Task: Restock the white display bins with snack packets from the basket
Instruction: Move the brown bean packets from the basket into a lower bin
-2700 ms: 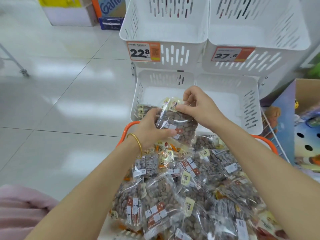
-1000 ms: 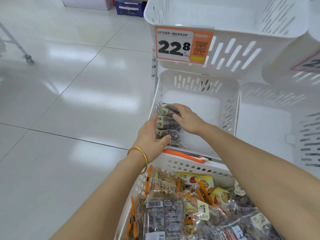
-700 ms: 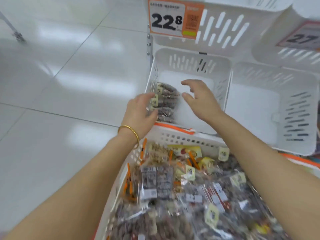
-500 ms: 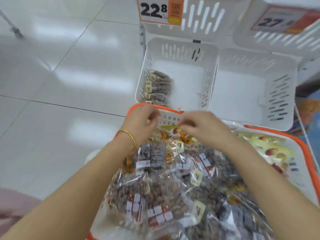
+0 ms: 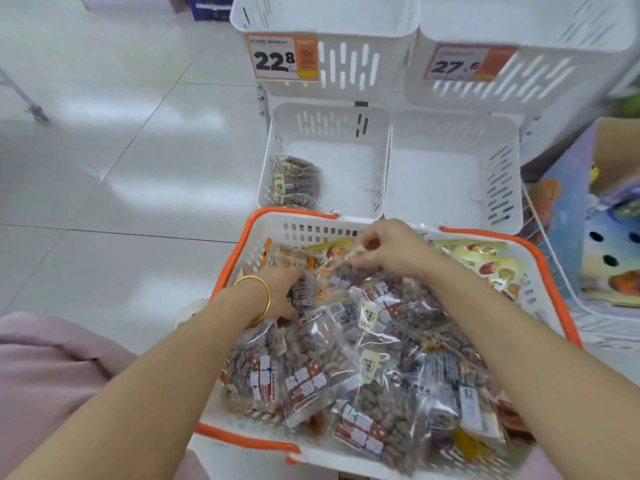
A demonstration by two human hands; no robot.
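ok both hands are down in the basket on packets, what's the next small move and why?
Probably lift both clear of the basket and carry them to the lower left bin. The right hand pinches the top edge of a clear packet, the left hand grips a dark packet, and that bin holds only a short stack along its left wall.

Packets (image 5: 304, 379) — basket (image 5: 287, 212) heaped, bin (image 5: 346, 168) sparse

Bright, even light puts soft glare patches on glossy pale floor tiles (image 5: 121, 188) left of the orange-rimmed white plastic basket (image 5: 287, 210), with slight motion blur throughout.
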